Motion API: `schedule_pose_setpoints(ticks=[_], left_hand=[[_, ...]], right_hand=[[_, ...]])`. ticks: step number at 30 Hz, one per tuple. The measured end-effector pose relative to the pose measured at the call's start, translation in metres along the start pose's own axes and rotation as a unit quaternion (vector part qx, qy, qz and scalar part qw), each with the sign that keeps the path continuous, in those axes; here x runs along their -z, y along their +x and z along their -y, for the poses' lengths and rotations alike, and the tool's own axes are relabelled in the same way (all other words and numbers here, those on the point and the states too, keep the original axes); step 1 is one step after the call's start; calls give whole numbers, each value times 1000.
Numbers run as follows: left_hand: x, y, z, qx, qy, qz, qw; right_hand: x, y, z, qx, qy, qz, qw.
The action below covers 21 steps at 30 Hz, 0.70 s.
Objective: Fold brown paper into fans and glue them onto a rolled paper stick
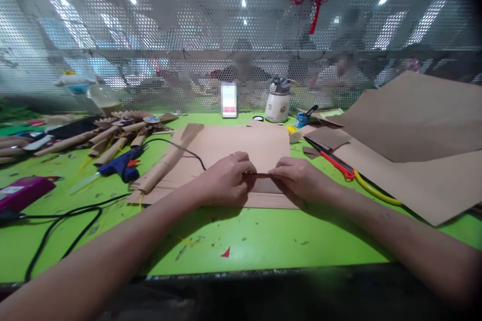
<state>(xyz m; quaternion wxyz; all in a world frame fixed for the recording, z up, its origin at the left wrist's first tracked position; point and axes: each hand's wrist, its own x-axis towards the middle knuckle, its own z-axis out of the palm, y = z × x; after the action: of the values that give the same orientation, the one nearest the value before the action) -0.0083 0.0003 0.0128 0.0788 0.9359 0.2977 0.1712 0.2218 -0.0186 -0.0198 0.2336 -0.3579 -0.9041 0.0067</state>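
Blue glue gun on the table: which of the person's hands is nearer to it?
Left. The left hand is to the right of the glue gun, with a paper roll between them; the right hand is farther right, beyond the left.

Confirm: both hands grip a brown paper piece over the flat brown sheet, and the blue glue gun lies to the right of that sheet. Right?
Not quite: the head view shows the blue glue gun to the left of the flat brown sheet. The rest stands: left hand and right hand grip the brown paper piece over it.
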Motion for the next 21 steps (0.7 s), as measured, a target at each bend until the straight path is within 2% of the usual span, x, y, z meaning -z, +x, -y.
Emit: schedule_pose_setpoints(ticks=[2, 5, 8, 11, 14, 16, 19, 21], left_hand=[[7, 3, -2, 50, -74, 6, 996], [14, 6, -4, 103, -181, 60, 976], [14, 5, -5, 131, -261, 123, 949], [9, 3, -4, 143, -312, 138, 929], [4, 1, 0, 138, -322, 140, 926], [4, 0, 1, 140, -317, 144, 927], [6, -1, -2, 139, -274, 143, 941], [6, -1, -5, 129, -234, 134, 954]], right_hand=[[1, 0, 3, 31, -22, -22, 999], [3, 0, 11, 102, -74, -53, 991], [5, 2, 17, 153, -109, -64, 980], [7, 2, 19, 165, -125, -67, 976], [6, 2, 18, 153, -101, -72, 980], [6, 2, 17, 128, -40, -80, 988], [7, 3, 17, 49, 101, -93, 989], [11, 4, 18, -23, 168, -78, 982]])
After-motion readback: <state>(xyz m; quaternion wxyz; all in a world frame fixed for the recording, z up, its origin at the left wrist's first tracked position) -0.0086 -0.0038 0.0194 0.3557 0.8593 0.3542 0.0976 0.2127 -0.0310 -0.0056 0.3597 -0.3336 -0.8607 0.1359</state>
